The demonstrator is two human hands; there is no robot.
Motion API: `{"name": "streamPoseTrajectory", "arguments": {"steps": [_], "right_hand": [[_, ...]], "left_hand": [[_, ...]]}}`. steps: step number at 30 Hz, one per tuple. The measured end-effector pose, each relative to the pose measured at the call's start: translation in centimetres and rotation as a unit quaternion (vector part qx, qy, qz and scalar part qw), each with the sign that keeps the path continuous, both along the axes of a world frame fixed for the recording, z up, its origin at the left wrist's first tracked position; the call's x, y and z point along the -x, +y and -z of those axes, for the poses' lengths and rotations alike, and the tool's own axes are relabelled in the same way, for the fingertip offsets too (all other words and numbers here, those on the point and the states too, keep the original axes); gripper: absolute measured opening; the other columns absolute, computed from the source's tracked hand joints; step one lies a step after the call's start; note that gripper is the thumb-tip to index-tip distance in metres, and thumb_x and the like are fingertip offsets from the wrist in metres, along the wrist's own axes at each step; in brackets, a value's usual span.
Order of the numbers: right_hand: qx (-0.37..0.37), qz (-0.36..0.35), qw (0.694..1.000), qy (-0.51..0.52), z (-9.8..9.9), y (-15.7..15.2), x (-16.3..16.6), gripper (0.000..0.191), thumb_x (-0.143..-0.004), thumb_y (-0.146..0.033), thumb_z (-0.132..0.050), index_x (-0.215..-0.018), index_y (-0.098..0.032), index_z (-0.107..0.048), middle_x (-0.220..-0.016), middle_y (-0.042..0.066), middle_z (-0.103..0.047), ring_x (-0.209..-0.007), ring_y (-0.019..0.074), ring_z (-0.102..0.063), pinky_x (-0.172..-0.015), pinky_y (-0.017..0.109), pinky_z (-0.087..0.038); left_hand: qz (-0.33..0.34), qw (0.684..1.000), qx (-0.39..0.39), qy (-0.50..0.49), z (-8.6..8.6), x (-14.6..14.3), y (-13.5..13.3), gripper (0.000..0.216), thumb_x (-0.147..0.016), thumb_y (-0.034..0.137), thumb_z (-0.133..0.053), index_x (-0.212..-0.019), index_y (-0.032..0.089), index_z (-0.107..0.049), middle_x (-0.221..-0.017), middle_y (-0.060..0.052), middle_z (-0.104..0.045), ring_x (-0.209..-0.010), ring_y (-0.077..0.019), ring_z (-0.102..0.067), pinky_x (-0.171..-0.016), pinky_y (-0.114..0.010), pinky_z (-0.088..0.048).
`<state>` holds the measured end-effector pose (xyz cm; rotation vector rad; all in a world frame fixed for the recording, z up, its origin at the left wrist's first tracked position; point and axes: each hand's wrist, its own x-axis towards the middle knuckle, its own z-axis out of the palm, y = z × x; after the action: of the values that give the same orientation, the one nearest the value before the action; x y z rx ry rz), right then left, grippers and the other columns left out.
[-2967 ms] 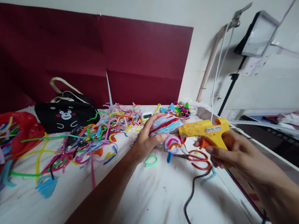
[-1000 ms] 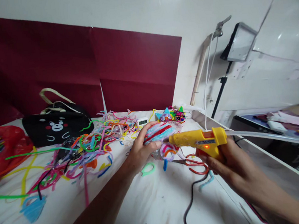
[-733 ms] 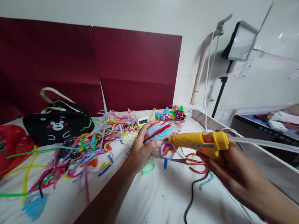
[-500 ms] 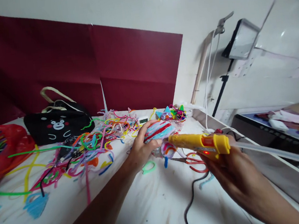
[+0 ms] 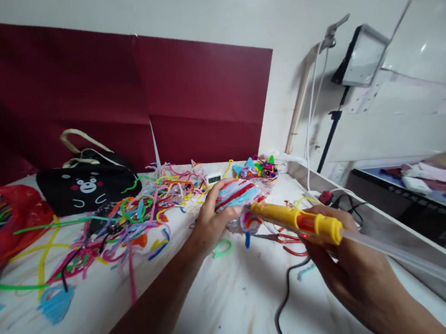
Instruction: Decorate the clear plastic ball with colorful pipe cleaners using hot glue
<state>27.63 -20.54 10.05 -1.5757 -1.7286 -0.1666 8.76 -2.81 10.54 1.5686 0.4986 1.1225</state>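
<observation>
Craft wkspc: glue gun (image 5: 286, 217); scissors (image 5: 270, 236), pipe cleaners (image 5: 143, 210) on wht tbl (image 5: 222, 308).

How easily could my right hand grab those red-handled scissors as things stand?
Probably not straight away: your right hand is wrapped around the yellow glue gun, which would likely need setting down first. The scissors lie close by on the white table, partly hidden from view.

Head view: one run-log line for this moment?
left hand: holds striped pipe-cleaner piece | right hand: holds yellow glue gun | nozzle: near piece
</observation>
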Motion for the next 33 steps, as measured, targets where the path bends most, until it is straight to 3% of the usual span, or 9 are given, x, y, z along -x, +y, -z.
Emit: {"name": "streamPoseTrajectory", "arguments": {"steps": [6, 9, 15, 19, 23, 25, 28, 30, 33], "right_hand": [[-0.020, 0.014, 0.986, 0.167, 0.3, -0.4, 0.0, 0.031, -0.094, -0.035, -0.062, -0.123, -0.029, -0.053, -0.118, 0.013, -0.065, -0.096, 0.0281, -0.068, -0.076, 0.040, -0.059], [0.001, 0.042, 0.951, 0.305, -0.3, -0.6, 0.1, 0.034, -0.088, -0.045, -0.070, -0.113, -0.026, -0.056, -0.101, 0.009, -0.068, -0.080, 0.0238, -0.066, -0.064, 0.035, -0.059], [0.215, -0.017, 0.878, 0.429, 0.0, -0.2, 0.1, 0.039, -0.079, -0.053, -0.076, -0.088, -0.018, -0.059, -0.077, 0.002, -0.063, -0.058, 0.0127, -0.059, -0.045, 0.023, -0.043], [0.336, -0.119, 0.827, 0.435, 2.7, 0.8, 1.0, 0.044, -0.077, -0.052, -0.076, -0.099, -0.019, -0.058, -0.082, -0.002, -0.061, -0.051, 0.0068, -0.053, -0.047, 0.021, -0.044], [0.415, -0.139, 0.793, 0.424, 5.3, 1.4, 2.1, 0.044, -0.079, -0.046, -0.072, -0.110, -0.020, -0.054, -0.087, -0.001, -0.063, -0.049, 0.0062, -0.055, -0.048, 0.021, -0.046], [0.425, -0.121, 0.818, 0.369, 6.1, 1.5, 2.1, 0.037, -0.081, -0.039, -0.068, -0.110, -0.019, -0.056, -0.087, 0.000, -0.065, -0.054, 0.0087, -0.058, -0.051, 0.023, -0.047], [0.388, -0.079, 0.896, 0.202, 5.8, 1.6, 1.6, 0.036, -0.082, -0.031, -0.066, -0.116, -0.019, -0.062, -0.084, 0.003, -0.070, -0.068, 0.0164, -0.065, -0.061, 0.029, -0.050], [0.325, -0.057, 0.934, 0.139, 4.4, 2.0, 1.5, 0.037, -0.084, -0.033, -0.065, -0.119, -0.021, -0.064, -0.093, 0.007, -0.074, -0.081, 0.0216, -0.069, -0.073, 0.035, -0.053], [0.167, -0.043, 0.964, 0.204, 1.0, 3.0, 2.2, 0.044, -0.089, -0.049, -0.064, -0.124, -0.022, -0.060, -0.124, 0.012, -0.067, -0.110, 0.0268, -0.065, -0.093, 0.044, -0.052]], "left_hand": [[0.001, 1.000, 0.008, -0.002, 0.0, 0.0, 0.0, 0.059, -0.071, 0.031, -0.067, -0.129, 0.023, -0.057, -0.118, -0.005, -0.067, -0.106, -0.0279, -0.061, -0.095, -0.040, -0.049], [-0.011, 1.000, 0.008, -0.014, 0.1, 0.1, 0.5, 0.060, -0.072, 0.031, -0.067, -0.130, 0.024, -0.057, -0.123, -0.005, -0.066, -0.112, -0.0290, -0.061, -0.100, -0.041, -0.047], [-0.042, 0.997, -0.006, -0.059, -0.1, 0.9, 1.7, 0.058, -0.076, 0.029, -0.065, -0.134, 0.026, -0.054, -0.129, -0.004, -0.065, -0.119, -0.0285, -0.060, -0.107, -0.042, -0.044], [-0.043, 0.996, -0.007, -0.081, -0.6, 1.3, 1.7, 0.057, -0.076, 0.028, -0.064, -0.132, 0.025, -0.054, -0.129, -0.004, -0.065, -0.121, -0.0276, -0.059, -0.106, -0.039, -0.046], [-0.031, 0.997, -0.019, -0.074, -0.6, 1.3, 1.4, 0.058, -0.078, 0.027, -0.063, -0.134, 0.027, -0.053, -0.129, -0.004, -0.065, -0.120, -0.0274, -0.060, -0.106, -0.040, -0.046], [-0.030, 0.997, -0.032, -0.062, -0.5, 1.3, 1.4, 0.059, -0.078, 0.027, -0.063, -0.136, 0.027, -0.053, -0.129, -0.004, -0.065, -0.119, -0.0279, -0.060, -0.106, -0.041, -0.047], [-0.037, 0.997, -0.054, -0.049, -0.6, 1.3, 1.2, 0.058, -0.078, 0.029, -0.064, -0.135, 0.027, -0.054, -0.129, -0.004, -0.065, -0.119, -0.0282, -0.059, -0.107, -0.041, -0.045], [-0.050, 0.995, -0.075, -0.041, -0.9, 1.3, 0.8, 0.058, -0.077, 0.030, -0.065, -0.134, 0.026, -0.055, -0.130, -0.003, -0.064, -0.120, -0.0282, -0.058, -0.109, -0.040, -0.043], [-0.065, 0.993, -0.098, -0.027, -1.3, 1.2, 0.2, 0.059, -0.075, 0.033, -0.067, -0.133, 0.024, -0.055, -0.134, -0.004, -0.062, -0.124, -0.0286, -0.056, -0.110, -0.039, -0.042]]}}
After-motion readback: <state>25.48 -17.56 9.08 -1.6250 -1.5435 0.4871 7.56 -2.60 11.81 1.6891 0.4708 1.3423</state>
